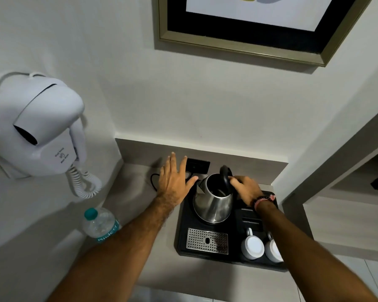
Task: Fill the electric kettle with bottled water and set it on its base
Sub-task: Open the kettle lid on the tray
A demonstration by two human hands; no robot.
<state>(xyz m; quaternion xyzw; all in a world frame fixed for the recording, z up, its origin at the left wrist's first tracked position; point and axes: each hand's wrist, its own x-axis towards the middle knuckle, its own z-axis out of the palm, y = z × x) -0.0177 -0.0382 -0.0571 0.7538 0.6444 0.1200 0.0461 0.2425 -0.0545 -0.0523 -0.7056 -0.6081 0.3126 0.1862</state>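
The black tray (181,232) on the counter carries the steel kettle (213,201), upright with its lid open. The right hand (248,189) is wrapped around the kettle's black handle (225,176). The left hand (174,178) is spread flat, fingers apart, holding nothing, just beside the spout. The capped water bottle (100,225) stands to the left, off the tray.

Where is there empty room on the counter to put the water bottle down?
Bare grey counter lies between the clear teal-capped water bottle and the black tray, under the left hand. The tray is crowded: steel kettle, right hand, two white cups.
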